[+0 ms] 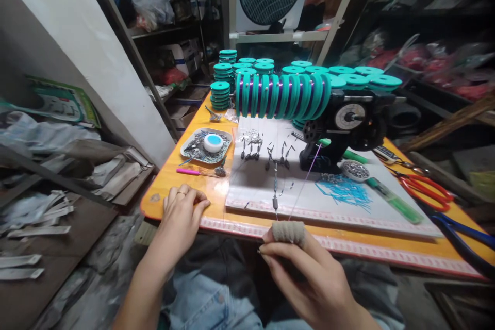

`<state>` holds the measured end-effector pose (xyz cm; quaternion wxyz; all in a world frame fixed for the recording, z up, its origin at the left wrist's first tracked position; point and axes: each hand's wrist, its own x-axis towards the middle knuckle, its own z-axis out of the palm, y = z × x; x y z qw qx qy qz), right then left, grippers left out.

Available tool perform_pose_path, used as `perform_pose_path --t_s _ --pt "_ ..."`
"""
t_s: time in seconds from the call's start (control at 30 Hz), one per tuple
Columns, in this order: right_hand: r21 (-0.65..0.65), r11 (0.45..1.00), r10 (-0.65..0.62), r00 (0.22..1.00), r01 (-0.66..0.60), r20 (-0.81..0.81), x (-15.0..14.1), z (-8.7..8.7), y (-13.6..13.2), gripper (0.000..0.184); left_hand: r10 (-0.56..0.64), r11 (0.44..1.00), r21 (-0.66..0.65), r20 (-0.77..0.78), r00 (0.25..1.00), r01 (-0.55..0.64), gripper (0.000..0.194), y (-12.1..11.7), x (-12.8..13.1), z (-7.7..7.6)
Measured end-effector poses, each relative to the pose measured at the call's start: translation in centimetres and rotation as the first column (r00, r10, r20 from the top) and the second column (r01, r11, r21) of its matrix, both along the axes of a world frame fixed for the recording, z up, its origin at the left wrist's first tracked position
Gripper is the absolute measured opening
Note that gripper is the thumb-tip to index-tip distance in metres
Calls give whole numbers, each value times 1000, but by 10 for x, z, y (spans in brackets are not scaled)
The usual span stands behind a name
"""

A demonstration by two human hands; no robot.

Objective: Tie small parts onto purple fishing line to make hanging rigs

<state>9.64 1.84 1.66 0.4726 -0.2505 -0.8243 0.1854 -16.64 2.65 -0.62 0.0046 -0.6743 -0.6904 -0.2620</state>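
My right hand (309, 273) is at the table's front edge, fingers pinched, with a ribbed grey cloth sleeve (288, 232) around one finger. A thin purple fishing line (305, 185) runs down to it from the winding machine (344, 118). Just beyond that finger, a fishing rig (275, 191) with a dark weight and a small coil lies on the white board, its lower line reaching my fingers. My left hand (181, 211) rests on the table at the left, fingers curled and thumb against the index finger. Whatever those fingertips hold, if anything, is hidden.
Turquoise spools (282, 95) line the machine's shaft; more stacked spools (219, 95) stand behind. At left are a tray of small metal parts (188, 152) and a pink-handled tool (188, 171). Blue pieces (346, 193), red scissors (425, 191) and blue-handled pliers (464, 232) lie right.
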Motion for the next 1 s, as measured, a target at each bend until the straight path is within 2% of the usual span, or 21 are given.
perform_pose_path --t_s 0.13,0.27,0.5,0.67,0.77,0.87,1.0 --pt "-34 999 -9 1000 8 -22 5 -1 -2 22 -44 999 -26 -38 998 43 17 -2 1 -1" --pt "-87 996 -11 998 4 -69 6 -4 -2 21 -60 998 2 -52 997 60 18 -6 1 -5" --pt "-302 953 -65 976 -1 -208 0 -13 -2 16 9 997 71 -18 1000 -8 16 -10 18 -18" --pt "-353 935 -79 968 -11 -240 -1 -17 -3 14 -19 1000 -2 43 999 20 7 -9 15 -8" --pt "-350 936 -66 967 -25 -245 1 -18 -3 16 31 1000 -6 80 996 -30 19 -7 10 -2" --pt "-369 929 -61 970 -31 -233 3 -18 -3 16 37 999 -29 96 995 -34 13 -2 10 -1" --pt "-387 922 -70 973 -21 -220 6 -20 -4 16 24 999 -51 138 990 -17 15 3 12 0"
